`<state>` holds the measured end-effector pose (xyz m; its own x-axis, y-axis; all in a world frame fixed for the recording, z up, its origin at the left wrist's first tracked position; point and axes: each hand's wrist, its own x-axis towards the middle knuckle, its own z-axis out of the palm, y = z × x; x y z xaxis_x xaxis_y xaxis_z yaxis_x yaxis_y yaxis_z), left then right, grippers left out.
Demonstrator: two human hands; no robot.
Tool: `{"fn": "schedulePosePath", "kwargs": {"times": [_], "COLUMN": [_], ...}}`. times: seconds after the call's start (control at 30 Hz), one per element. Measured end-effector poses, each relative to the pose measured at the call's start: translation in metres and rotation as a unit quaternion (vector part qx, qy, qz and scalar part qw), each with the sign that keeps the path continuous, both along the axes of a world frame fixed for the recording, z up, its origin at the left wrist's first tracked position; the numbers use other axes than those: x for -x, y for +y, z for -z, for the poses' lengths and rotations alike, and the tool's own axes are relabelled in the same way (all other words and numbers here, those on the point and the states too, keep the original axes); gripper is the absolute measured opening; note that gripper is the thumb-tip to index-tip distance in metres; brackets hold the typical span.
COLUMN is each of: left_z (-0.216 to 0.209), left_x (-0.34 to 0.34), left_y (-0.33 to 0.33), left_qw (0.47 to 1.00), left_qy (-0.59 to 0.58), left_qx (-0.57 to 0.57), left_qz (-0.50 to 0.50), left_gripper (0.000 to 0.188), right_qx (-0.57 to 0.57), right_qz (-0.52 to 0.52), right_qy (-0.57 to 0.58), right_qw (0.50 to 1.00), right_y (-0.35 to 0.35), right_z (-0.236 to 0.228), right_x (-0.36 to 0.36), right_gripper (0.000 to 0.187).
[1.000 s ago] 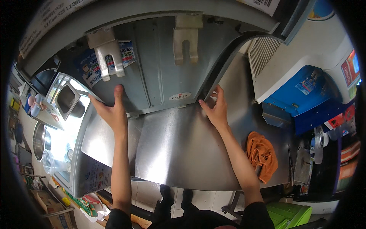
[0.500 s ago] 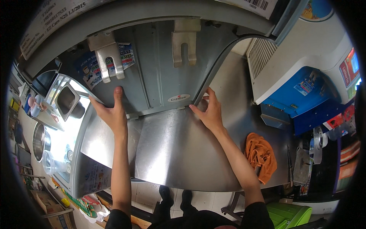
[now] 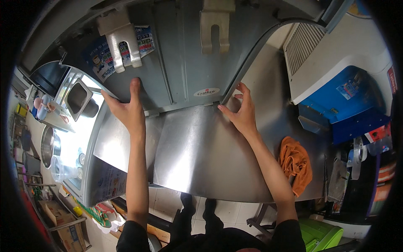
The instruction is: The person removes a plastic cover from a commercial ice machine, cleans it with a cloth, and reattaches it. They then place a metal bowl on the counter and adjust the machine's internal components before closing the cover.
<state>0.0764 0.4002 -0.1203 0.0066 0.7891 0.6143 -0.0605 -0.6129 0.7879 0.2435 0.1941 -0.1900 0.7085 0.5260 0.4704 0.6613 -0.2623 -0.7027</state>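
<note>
A grey machine housing with a flat front panel stands at the far side of the steel counter. Two slotted metal brackets hang from the panel's upper part, and a blue sticker shows behind the left one. My left hand grips the panel's lower left edge, thumb on its face and fingers partly hidden round the side. At the lower right corner, my right hand has its fingers curled about the panel's edge, the thumb close to the bottom corner.
To the right lie a crumpled orange cloth and a white machine with a blue front. On the left are a deep metal pan, a steel bowl and clear plastic cups. A green bin stands below the counter.
The whole view has shifted, so machine, counter and hands appear higher and slightly further right. Both hands stay at the same panel edges; the right thumb sits slightly lower against the corner.
</note>
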Motion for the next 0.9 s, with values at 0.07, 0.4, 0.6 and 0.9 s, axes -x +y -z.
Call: {"fn": "schedulePosePath", "kwargs": {"times": [0.07,0.4,0.6,0.9], "left_z": [-0.001,-0.003,-0.007,-0.006], "left_x": [0.002,0.001,0.006,0.021], "left_y": [0.0,-0.002,-0.002,-0.008], "left_qw": [1.0,1.0,1.0,0.989], "left_qy": [0.011,0.0,-0.007,0.111], "left_qx": [0.008,0.004,0.008,0.1], "left_qz": [0.009,0.001,0.028,0.004], "left_gripper": [0.071,0.071,0.062,0.077], "right_qx": [-0.003,0.015,0.007,0.0], "right_qz": [-0.003,0.026,0.094,0.031], "right_qy": [-0.002,-0.001,0.032,0.125], "right_qw": [1.0,1.0,0.995,0.992], "right_y": [0.001,0.01,0.001,-0.032], "right_z": [0.001,-0.002,-0.005,-0.076], "right_x": [0.001,0.004,0.027,0.141], "right_gripper": [0.079,0.079,0.081,0.059]}}
